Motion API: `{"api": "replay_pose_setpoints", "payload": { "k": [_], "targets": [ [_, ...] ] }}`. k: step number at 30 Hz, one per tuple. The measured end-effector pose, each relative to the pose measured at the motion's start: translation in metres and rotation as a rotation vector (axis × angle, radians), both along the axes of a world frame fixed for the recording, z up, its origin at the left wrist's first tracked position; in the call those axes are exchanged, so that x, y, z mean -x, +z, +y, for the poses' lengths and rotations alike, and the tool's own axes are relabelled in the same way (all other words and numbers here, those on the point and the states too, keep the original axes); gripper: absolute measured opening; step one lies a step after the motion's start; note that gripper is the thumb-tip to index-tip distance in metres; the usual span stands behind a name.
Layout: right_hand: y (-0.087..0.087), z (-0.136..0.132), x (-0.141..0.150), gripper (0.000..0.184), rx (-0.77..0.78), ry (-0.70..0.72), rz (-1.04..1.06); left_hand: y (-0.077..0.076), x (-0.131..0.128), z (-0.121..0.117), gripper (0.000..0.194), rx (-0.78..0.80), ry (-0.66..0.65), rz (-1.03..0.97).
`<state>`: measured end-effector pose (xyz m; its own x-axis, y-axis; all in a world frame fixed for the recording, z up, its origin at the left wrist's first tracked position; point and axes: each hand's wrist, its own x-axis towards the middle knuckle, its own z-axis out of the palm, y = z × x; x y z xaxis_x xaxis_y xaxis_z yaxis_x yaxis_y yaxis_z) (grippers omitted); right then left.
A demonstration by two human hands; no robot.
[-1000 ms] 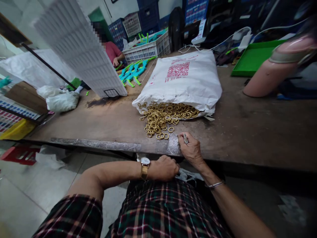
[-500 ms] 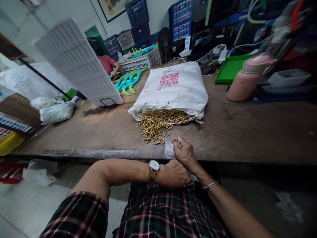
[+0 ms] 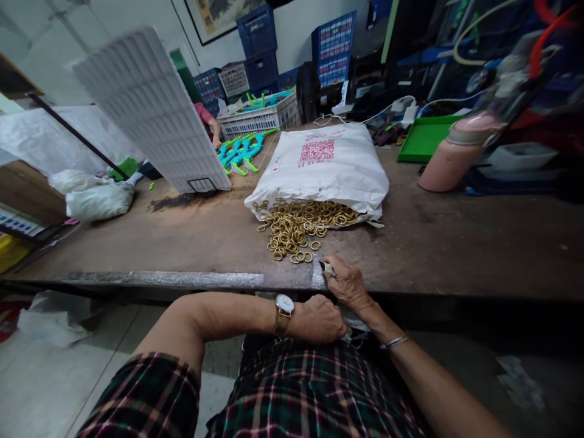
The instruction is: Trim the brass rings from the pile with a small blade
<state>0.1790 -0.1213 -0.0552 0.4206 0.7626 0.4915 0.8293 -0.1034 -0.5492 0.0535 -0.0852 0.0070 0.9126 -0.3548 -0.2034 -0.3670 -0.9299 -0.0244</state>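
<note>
My left hand (image 3: 319,319), with a watch (image 3: 285,304) at its wrist, is closed in my lap below the table edge. Its fingers are curled under, so whatever they grip is hidden. Some whitish, see-through plastic (image 3: 358,326) shows beside it. My right hand (image 3: 349,281) is closed at the table's front edge around a small tool with a dark tip and a pale body (image 3: 328,268); its exact kind is unclear. Just beyond lie brass-coloured rings (image 3: 292,234), spilling from the open mouth of a white sack (image 3: 326,164) with red print.
A pink bottle (image 3: 456,159) and a green tray (image 3: 426,139) stand at the right. A white ridged panel (image 3: 155,115) rises at the left near plastic bags (image 3: 98,198). Behind are turquoise-green parts (image 3: 241,152), a white crate (image 3: 262,117) and a co-worker's arm (image 3: 213,129).
The view has shifted slightly. In my right hand the small tool has turned, so its dark tip now shows. My left hand stays closed in my lap. The co-worker's hand has moved a little.
</note>
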Motion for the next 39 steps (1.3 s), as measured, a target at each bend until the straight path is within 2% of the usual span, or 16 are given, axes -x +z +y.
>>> {"api": "replay_pose_setpoints", "payload": {
  "k": [19, 24, 30, 35, 39],
  "targets": [
    [-0.001, -0.005, 0.006, 0.021, -0.01, 0.021, -0.151, 0.004, 0.015, 0.001, 0.014, 0.021, -0.037, -0.083],
    [-0.003, -0.006, 0.006, 0.02, 0.033, 0.021, -0.171, 0.005, 0.017, -0.001, 0.015, 0.017, -0.032, -0.097],
    [-0.002, -0.006, 0.008, 0.021, 0.084, 0.012, -0.143, 0.007, 0.018, 0.0, 0.014, 0.043, -0.012, -0.071],
    [-0.001, -0.006, 0.006, 0.021, 0.055, 0.021, -0.062, 0.005, 0.018, 0.004, 0.013, 0.069, 0.023, -0.016],
    [0.004, -0.002, -0.004, 0.019, 0.046, -0.104, 0.105, 0.01, 0.023, 0.018, 0.013, 0.21, 0.085, 0.023]
  ]
}}
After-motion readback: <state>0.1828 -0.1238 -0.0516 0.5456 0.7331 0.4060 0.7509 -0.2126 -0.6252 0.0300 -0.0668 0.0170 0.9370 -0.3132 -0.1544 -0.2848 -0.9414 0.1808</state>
